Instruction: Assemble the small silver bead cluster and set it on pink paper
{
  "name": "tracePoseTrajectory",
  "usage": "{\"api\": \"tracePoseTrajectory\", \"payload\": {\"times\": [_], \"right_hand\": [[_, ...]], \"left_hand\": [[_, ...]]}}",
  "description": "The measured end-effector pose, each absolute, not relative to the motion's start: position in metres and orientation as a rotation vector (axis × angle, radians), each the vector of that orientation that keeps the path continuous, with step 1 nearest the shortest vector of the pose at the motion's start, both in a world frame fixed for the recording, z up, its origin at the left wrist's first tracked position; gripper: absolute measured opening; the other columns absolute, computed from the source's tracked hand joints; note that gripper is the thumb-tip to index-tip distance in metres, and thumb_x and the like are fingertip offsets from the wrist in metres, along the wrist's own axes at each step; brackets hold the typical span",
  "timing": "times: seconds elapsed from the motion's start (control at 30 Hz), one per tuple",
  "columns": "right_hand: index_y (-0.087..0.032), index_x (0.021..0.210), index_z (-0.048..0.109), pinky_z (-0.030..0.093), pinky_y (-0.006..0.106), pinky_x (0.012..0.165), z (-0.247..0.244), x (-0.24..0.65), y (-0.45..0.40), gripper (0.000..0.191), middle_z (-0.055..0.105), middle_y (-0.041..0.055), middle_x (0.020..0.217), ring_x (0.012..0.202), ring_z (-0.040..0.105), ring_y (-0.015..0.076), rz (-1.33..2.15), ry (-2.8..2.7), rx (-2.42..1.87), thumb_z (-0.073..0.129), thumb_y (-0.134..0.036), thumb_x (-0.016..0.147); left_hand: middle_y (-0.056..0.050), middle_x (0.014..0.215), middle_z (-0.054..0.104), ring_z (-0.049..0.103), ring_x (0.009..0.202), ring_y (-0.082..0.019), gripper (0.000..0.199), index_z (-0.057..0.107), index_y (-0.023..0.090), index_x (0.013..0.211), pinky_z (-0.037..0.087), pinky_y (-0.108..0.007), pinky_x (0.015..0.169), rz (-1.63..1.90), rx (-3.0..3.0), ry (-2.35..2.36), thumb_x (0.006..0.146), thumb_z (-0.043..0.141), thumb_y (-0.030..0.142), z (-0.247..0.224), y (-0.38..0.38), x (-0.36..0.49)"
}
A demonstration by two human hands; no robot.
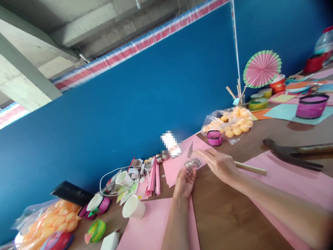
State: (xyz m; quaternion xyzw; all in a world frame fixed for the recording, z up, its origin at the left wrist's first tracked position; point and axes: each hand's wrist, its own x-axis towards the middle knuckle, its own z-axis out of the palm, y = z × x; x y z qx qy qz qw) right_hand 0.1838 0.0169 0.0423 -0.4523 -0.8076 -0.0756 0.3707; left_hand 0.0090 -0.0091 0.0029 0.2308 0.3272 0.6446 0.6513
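Orange balls point(237, 131) lie in a bag point(211, 118) beyond the silvery object point(193, 164) and hands point(185, 184) point(220, 165).

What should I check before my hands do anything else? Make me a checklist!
1. Shiny thing held: ok, it is in the fingers of the left hand.
2. Wooden stick held: ok, it pokes out behind the right hand.
3. Stick touching the shiny thing: cannot tell, the right hand hides part of the stick.
4. Hammer away from both hands: ok, it lies off to the right.
5. Nearest white cup clear of the left hand: ok, there is a gap.
6. White cord tidy: not ok, it loops around the clutter.
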Motion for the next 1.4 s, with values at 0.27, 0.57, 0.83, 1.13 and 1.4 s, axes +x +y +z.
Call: {"api": "tracePoseTrajectory", "payload": {"times": [0.27,0.57,0.83,1.13,1.4], "right_hand": [[-0.034,0.125,0.04,0.037,0.019,0.056,0.042,0.183,0.017,0.04,0.062,0.0008,0.089,0.072,0.057,0.0111,-0.154,-2.15,-1.142,0.038,-0.02,0.088],[-0.032,0.124,0.043,0.038,0.019,0.054,0.041,0.184,0.017,0.039,0.063,0.0018,0.092,0.073,0.058,0.0119,-0.174,-2.102,-1.156,0.039,-0.022,0.087],[-0.031,0.119,0.047,0.038,0.02,0.057,0.037,0.179,0.014,0.033,0.064,0.002,0.089,0.071,0.059,0.0116,-0.104,-2.129,-1.124,0.037,-0.025,0.089],[-0.026,0.117,0.049,0.037,0.02,0.055,0.034,0.177,0.015,0.032,0.064,0.0022,0.088,0.069,0.059,0.0115,-0.146,-2.108,-1.144,0.04,-0.024,0.087],[-0.026,0.112,0.051,0.037,0.021,0.056,0.031,0.175,0.016,0.028,0.063,0.0017,0.091,0.072,0.059,0.0122,-0.106,-2.114,-1.156,0.04,-0.022,0.086]], "left_hand": [[-0.008,0.086,0.065,0.062,0.073,-0.011,0.017,0.06,0.011,0.088,0.05,-0.021,0.07,1.439,0.583,0.758,0.075,0.06,0.024,0.004,-0.011,0.01],[-0.01,0.092,0.065,0.063,0.081,-0.013,0.018,0.06,0.01,0.09,0.05,-0.021,0.075,1.482,0.534,0.722,0.077,0.058,0.023,0.002,-0.008,0.007],[-0.011,0.096,0.065,0.063,0.084,-0.014,0.022,0.059,0.01,0.095,0.051,-0.023,0.077,1.486,0.487,0.734,0.078,0.055,0.023,0.004,-0.007,0.007],[-0.013,0.095,0.064,0.063,0.084,-0.015,0.021,0.058,0.009,0.094,0.051,-0.023,0.076,1.492,0.435,0.787,0.079,0.054,0.024,0.007,-0.007,0.009],[-0.013,0.097,0.064,0.063,0.085,-0.015,0.021,0.059,0.009,0.092,0.051,-0.023,0.079,1.483,0.419,0.771,0.08,0.051,0.024,0.003,-0.006,0.008]]}}
